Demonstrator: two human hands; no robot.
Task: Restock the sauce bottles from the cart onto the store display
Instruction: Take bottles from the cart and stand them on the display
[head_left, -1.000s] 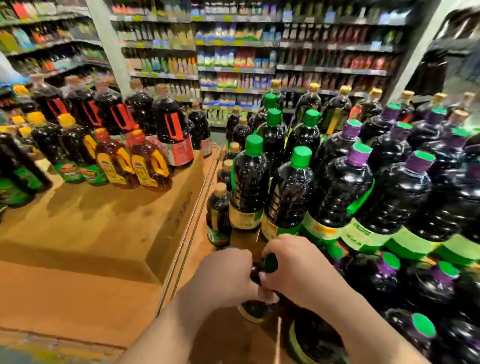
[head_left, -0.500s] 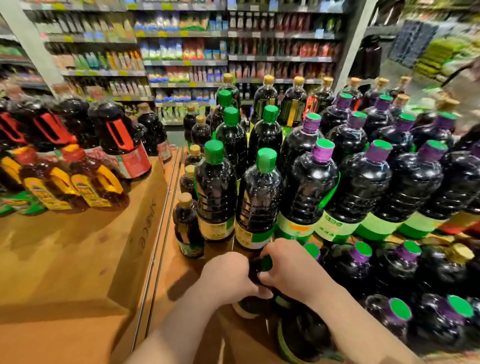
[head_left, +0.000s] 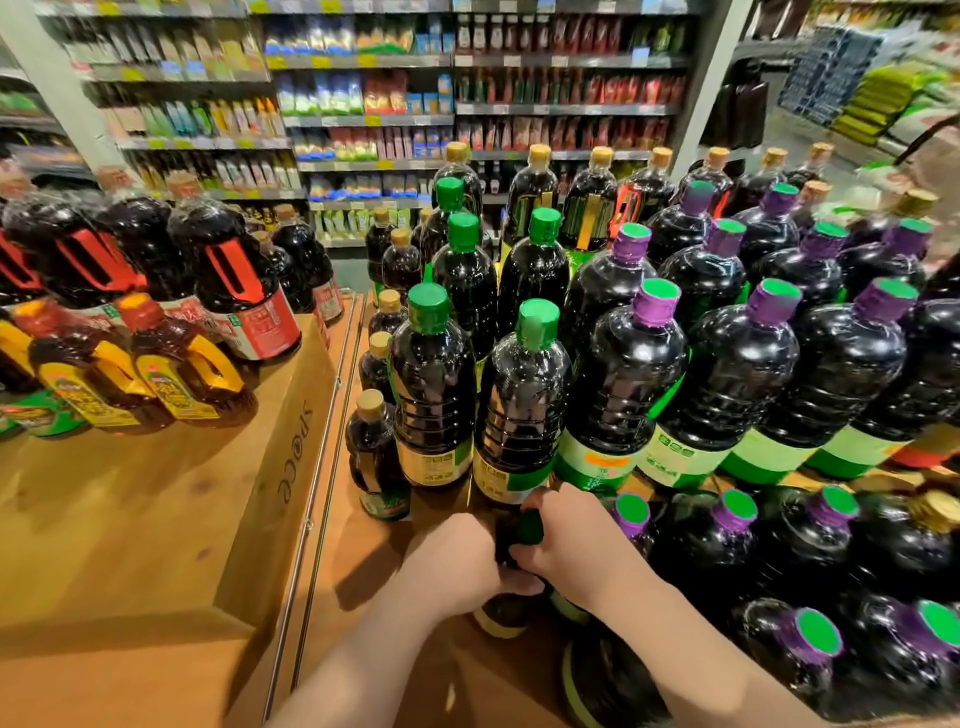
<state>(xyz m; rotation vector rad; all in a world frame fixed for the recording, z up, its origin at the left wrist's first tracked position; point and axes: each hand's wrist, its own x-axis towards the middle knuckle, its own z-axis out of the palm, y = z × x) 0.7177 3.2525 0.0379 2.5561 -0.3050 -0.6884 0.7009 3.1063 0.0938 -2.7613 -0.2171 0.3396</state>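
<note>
Several dark sauce jugs with red plastic handles (head_left: 228, 275) stood at the far left on a raised wooden display block (head_left: 156, 509), with squat amber bottles with yellow handles (head_left: 182, 374) in front of them, labels turned outward, presumably for shoppers. Just right of the block's edge, the left hand (head_left: 457, 561) curled around the shoulder of a dark green-capped sauce bottle (head_left: 529, 527), which stood low on the wooden display shelf (head_left: 374, 561) in front of two tall green-capped bottles (head_left: 524, 405). The right hand (head_left: 576, 540) gripped the same bottle around its neck, likely steadying it as it was seated into the front row. Further right, large purple-collared bottles (head_left: 737, 379) filled the display in tight rows.
</note>
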